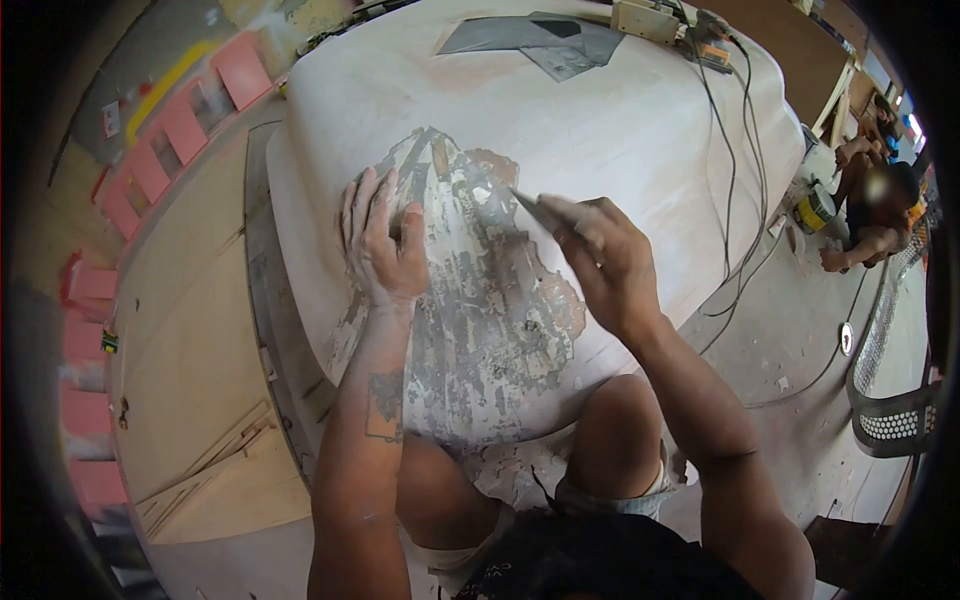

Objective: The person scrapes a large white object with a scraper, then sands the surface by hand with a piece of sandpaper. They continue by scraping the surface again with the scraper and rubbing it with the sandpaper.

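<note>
My left hand (382, 235) lies on the large pale curved panel (340, 110), at the left edge of a rough patch (480, 320) of flaking grey and cream coating. Its fingers are spread and hold nothing. To the right of the patch, my right hand (605, 255) has its fingers closed on a thin dark blade-like tool (528, 205). The tool's tip points up and left toward the patch's upper right edge, beside a brownish bare spot. Whether the tip touches the surface cannot be made out.
Dark grey sheets (540, 42) lie on the panel's far part. A power tool (710, 50) with hanging cables sits at the upper right. Another person (870, 215) crouches at the right near a bucket (815, 210). Pink pieces (183, 125) line the left side.
</note>
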Tool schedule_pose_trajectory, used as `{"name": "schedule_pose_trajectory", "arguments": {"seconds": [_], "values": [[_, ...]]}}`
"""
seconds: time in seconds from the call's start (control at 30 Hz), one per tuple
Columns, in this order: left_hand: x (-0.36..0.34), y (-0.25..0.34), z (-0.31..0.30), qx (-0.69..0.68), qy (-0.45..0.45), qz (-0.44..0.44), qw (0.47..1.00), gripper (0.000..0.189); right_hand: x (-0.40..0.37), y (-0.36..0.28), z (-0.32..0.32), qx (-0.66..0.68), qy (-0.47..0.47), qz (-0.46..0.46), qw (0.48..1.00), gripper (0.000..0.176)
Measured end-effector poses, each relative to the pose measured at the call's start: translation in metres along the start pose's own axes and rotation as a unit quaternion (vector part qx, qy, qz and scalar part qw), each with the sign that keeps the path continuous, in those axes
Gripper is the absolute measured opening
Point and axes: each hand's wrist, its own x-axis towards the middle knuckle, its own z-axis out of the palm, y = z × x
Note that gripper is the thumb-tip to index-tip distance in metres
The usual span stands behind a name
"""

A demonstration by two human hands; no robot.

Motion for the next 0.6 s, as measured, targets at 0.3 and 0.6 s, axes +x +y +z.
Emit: {"name": "schedule_pose_trajectory", "arguments": {"seconds": [0.3,0.6], "values": [[0.001,-0.001,0.001,0.006,0.003,0.012,1.000,0.048,-0.040,-0.009,0.054,-0.245,-0.050,-0.052,0.967,0.063],[0.002,0.000,-0.001,-0.010,0.008,0.014,1.000,0.047,-0.014,-0.017,0.002,0.027,-0.074,0.147,0.986,0.039]]}}
